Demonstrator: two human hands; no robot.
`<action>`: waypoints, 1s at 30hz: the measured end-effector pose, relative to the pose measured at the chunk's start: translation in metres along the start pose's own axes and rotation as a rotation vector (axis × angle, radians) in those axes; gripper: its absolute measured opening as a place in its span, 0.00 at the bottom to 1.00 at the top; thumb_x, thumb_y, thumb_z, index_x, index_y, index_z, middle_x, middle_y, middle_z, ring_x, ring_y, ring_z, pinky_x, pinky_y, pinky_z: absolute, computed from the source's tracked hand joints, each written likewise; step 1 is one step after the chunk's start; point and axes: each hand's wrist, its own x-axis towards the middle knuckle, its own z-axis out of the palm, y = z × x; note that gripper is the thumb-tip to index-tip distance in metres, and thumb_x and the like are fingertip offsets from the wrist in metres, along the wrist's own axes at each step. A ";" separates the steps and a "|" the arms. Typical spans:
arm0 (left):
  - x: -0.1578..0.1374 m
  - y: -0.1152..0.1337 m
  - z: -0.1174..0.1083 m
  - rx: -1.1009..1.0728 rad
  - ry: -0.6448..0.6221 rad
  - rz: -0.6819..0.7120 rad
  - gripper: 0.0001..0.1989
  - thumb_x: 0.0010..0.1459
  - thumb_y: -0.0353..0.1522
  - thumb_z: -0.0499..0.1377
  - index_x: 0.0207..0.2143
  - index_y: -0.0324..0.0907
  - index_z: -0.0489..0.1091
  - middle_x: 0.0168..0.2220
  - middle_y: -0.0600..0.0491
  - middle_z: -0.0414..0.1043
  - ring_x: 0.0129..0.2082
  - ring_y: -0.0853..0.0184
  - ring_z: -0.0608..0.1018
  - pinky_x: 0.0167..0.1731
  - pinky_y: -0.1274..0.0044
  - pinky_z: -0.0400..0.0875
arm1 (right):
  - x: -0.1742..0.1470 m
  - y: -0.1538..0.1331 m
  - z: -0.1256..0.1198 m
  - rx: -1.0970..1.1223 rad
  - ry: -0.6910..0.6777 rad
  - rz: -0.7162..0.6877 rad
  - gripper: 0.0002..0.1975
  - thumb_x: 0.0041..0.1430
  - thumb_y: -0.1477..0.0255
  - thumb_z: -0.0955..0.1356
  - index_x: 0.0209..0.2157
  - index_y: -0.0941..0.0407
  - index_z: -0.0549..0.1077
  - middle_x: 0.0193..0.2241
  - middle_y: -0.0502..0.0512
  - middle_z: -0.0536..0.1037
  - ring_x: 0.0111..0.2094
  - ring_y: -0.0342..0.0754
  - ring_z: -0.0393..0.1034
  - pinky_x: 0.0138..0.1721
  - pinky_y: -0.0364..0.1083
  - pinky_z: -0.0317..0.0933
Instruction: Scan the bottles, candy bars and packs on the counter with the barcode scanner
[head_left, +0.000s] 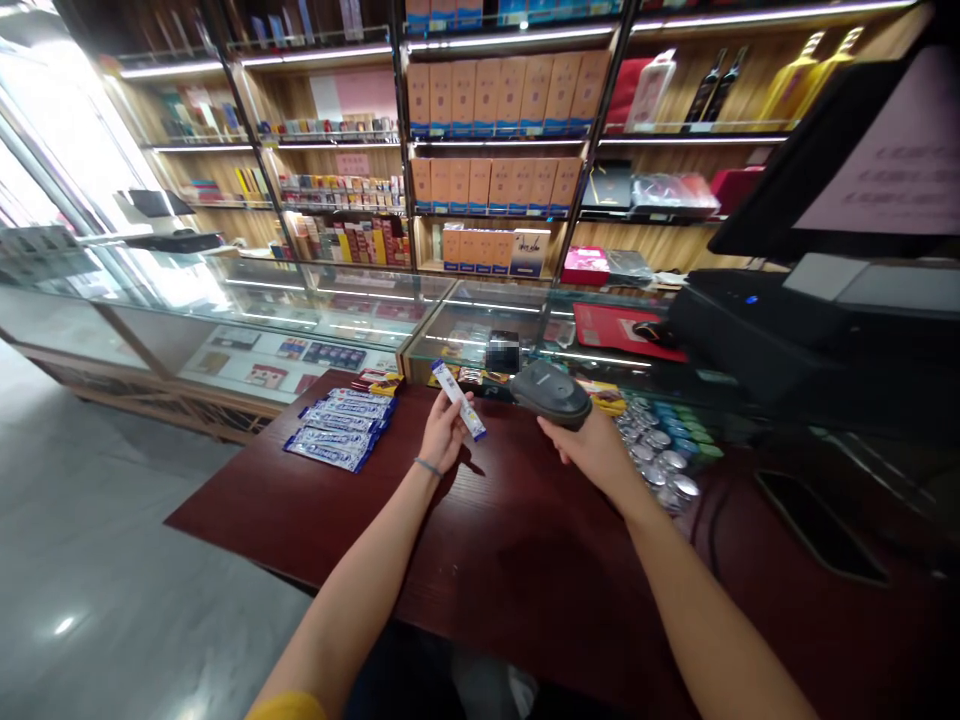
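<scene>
Between the fingers of my left hand (444,432) is a slim white-and-blue packet (459,400), tilted above the dark red tabletop (480,540). My right hand (592,445) grips a black handheld barcode scanner (553,392). Its head points left, toward the packet but apart from it; my hand hides most of the handle. To the left, several similar blue-and-white packets (341,425) lie overlapping in a row on the table. What the packets contain cannot be made out.
Rows of small silver-topped containers (664,465) stand right of my right hand. A phone (821,525) lies at the right, below a monitor (870,160). Glass display counters (322,310) run behind the table. A red mat (619,330) carries a dark mouse.
</scene>
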 end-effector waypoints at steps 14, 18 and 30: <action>-0.020 -0.011 0.022 0.190 -0.278 -0.140 0.29 0.63 0.40 0.65 0.64 0.49 0.64 0.41 0.51 0.77 0.33 0.69 0.79 0.35 0.77 0.76 | -0.008 -0.027 -0.088 0.248 0.360 -0.044 0.15 0.53 0.62 0.75 0.22 0.53 0.70 0.15 0.46 0.69 0.13 0.41 0.60 0.15 0.43 0.57; -0.021 -0.016 0.025 0.711 -0.402 0.088 0.30 0.62 0.34 0.64 0.66 0.49 0.65 0.54 0.48 0.77 0.50 0.63 0.79 0.53 0.70 0.73 | -0.010 -0.030 -0.105 0.320 0.444 -0.066 0.11 0.52 0.66 0.75 0.24 0.53 0.71 0.14 0.44 0.68 0.12 0.41 0.60 0.14 0.42 0.55; -0.013 -0.040 0.045 1.592 -0.654 0.569 0.18 0.63 0.27 0.61 0.55 0.44 0.71 0.52 0.47 0.79 0.52 0.57 0.80 0.56 0.65 0.74 | -0.016 -0.030 -0.128 0.387 0.520 -0.125 0.10 0.53 0.68 0.74 0.24 0.53 0.71 0.14 0.44 0.68 0.11 0.41 0.59 0.13 0.43 0.54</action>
